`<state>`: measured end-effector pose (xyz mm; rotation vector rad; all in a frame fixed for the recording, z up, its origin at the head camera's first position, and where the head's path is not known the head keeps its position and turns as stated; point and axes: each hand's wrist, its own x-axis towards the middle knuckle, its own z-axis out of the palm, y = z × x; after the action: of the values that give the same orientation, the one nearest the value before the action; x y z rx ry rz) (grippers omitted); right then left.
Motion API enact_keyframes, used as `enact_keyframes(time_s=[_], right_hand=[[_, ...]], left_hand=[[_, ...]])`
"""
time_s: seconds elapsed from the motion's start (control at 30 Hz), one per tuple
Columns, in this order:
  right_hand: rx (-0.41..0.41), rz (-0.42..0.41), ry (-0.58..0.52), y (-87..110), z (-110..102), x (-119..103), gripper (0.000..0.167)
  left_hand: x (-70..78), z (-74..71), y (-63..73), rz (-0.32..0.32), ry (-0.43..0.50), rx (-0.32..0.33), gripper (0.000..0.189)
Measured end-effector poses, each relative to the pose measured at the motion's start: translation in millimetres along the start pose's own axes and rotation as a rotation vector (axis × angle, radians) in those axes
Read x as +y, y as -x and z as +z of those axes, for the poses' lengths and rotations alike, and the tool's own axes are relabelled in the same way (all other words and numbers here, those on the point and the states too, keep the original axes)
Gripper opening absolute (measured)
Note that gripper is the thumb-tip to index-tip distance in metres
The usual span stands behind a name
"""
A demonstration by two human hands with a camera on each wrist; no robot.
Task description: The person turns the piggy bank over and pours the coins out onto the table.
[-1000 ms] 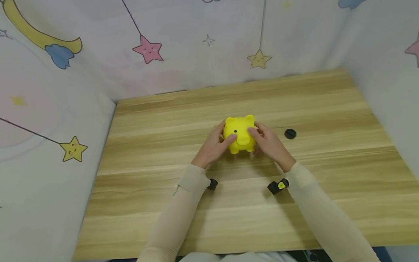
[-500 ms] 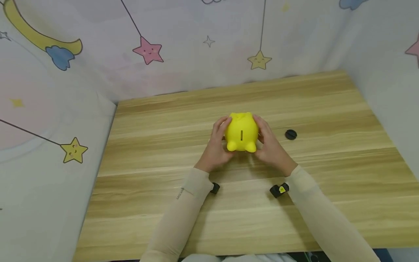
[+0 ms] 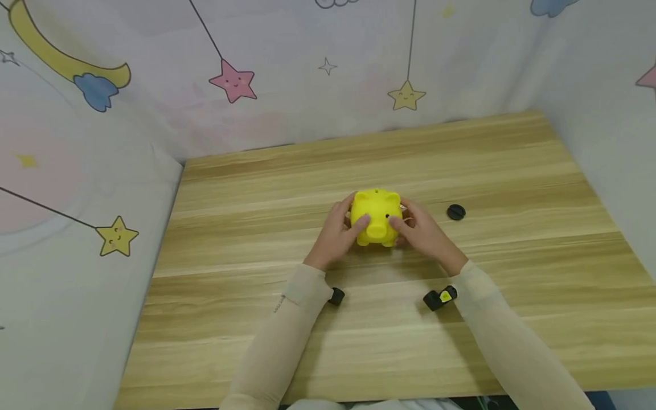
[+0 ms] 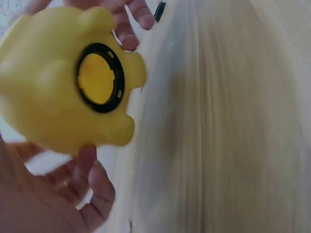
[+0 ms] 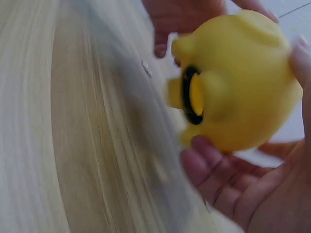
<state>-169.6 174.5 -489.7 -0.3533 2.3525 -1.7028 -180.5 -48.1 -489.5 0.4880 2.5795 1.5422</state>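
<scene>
A yellow piggy bank (image 3: 376,205) is held up above the table, snout toward me. My left hand (image 3: 333,234) grips its left side, thumb on the front beside the snout. On the other side my right hand (image 3: 424,232) holds it the same way. In the left wrist view a black ring (image 4: 119,82) edges a round hole in the pig's underside, with no cap in it. The same ring (image 5: 186,97) shows in the right wrist view. A round black cap (image 3: 455,212) lies on the table to the right of my right hand.
The wood-grain table (image 3: 256,228) meets a fabric wall (image 3: 287,91) printed with stars at the back and sides. A small shiny piece (image 5: 146,68) lies on the table below the pig; its kind is unclear. Each wrist carries a small black camera (image 3: 433,300).
Both hands have turned the piggy bank: half a second ago its slotted back faced me, now its snout does. It also sits slightly nearer me. The black cap has not moved.
</scene>
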Motion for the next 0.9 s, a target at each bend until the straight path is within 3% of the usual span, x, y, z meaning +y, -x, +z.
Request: enact_keyframes(time_s=[0.07,0.2,0.4,0.5,0.67,0.9], right_hand=[[0.0,0.094,0.012,-0.4,2,-3,0.062],[-0.002,0.258,0.011,-2.0,6,-9,0.081],[-0.052,0.37,0.045,-5.7,5,-13,0.097],[-0.063,0.386,0.083,-7.3,2,-15,0.098],[-0.017,0.342,0.103,-11.6,-3,-22,0.095],[-0.033,0.325,0.096,-8.1,1,-17,0.094]], left_hand=[[4.3,2.0,-0.4,-0.093,-0.028,0.007,0.071],[11.7,4.6,-2.5,-0.225,-0.087,0.01,0.085],[18.1,2.5,-2.6,-0.367,-0.182,-0.009,0.093],[19.6,1.6,-4.2,-0.379,-0.19,-0.021,0.093],[23.1,-0.7,-10.7,-0.317,-0.162,0.01,0.086],[18.9,0.3,-5.6,-0.292,-0.176,0.003,0.087]])
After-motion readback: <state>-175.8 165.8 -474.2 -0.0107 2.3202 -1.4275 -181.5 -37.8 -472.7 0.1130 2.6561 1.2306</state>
